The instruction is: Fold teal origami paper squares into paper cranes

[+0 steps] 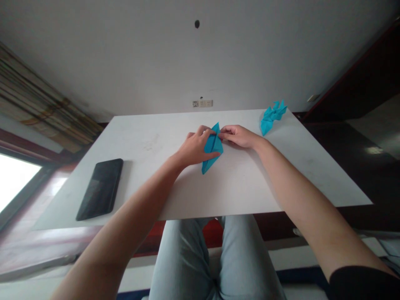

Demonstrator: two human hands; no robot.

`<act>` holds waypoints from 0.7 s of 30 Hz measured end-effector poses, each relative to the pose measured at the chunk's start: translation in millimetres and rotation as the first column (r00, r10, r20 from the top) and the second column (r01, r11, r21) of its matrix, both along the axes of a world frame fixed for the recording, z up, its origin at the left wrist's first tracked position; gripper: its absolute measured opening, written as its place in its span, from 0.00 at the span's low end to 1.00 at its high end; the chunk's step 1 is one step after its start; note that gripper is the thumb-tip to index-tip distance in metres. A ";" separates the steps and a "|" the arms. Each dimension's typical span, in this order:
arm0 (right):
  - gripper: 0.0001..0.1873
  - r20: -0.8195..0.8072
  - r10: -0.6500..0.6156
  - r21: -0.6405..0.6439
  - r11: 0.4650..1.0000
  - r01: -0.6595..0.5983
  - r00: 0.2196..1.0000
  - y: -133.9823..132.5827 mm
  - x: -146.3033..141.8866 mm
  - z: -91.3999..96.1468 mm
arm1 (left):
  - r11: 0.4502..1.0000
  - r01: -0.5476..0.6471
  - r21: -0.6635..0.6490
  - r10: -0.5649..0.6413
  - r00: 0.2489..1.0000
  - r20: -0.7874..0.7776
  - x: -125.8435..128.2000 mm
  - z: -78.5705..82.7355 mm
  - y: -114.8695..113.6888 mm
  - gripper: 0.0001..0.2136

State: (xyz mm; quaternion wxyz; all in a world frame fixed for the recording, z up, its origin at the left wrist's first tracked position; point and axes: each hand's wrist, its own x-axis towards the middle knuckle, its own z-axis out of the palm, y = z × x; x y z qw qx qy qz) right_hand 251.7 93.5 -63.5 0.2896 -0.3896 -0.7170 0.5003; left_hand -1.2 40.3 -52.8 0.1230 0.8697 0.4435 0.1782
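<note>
A folded piece of blue origami paper (pixel 215 145), diamond-like with pointed ends, is between my hands over the middle of the white table (pixel 250 183). My left hand (pixel 199 146) lies across its left side, with the thumb on the lower part and the fingers near the top. From the right, my right hand (pixel 236 136) pinches the paper's upper right edge between thumb and fingertips. Some of the folds are hidden under my left fingers.
Several finished-looking blue origami pieces (pixel 271 118) lie together near the table's back right corner. A black tablet or large phone (pixel 101 188) rests at the front left. Behind the table rises a wall with sockets (pixel 202 103); a curtain (pixel 40 100) hangs at left.
</note>
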 end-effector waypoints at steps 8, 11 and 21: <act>0.26 -0.056 0.050 -0.003 0.999 -0.051 0.997 3.9 2.2 -4.4 | 0.998 0.049 -0.033 -0.051 0.997 -0.055 -0.5 -2.2 -0.8 0.33; 0.27 -0.069 0.062 0.001 0.998 -0.062 0.996 3.0 2.6 -3.3 | 0.997 0.043 -0.070 -0.049 0.995 -0.087 -0.5 -2.2 -1.4 0.38; 0.36 -0.002 -0.090 -0.022 0.996 0.090 0.996 7.1 5.9 -6.6 | 0.989 0.067 -0.129 -0.071 0.997 -0.028 -4.7 8.7 -0.7 0.25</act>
